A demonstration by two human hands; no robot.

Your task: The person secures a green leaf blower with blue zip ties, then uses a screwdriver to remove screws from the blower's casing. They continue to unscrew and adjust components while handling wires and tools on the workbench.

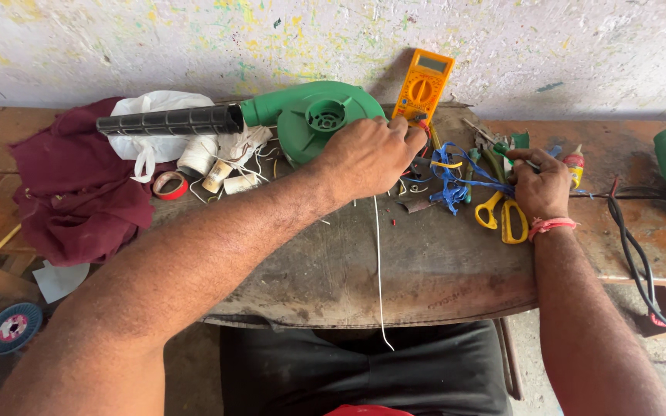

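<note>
Two hands work on the cluttered desk (425,270): left hand (368,158), fingers curled, rests against the green blower (321,119); right hand (541,185) grips a green-handled tool (512,154) above yellow scissors (502,214).

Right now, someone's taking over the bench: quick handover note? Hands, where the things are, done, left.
Left hand: closed, knuckles up, resting against the green blower; what it grips is hidden.
Right hand: fingers closed around a green-handled tool, above the yellow scissors.
Yellow multimeter leans on the wall behind. A white wire hangs over the bench edge.
Done: blower looks closed. Left: cannot tell from this view.
</note>
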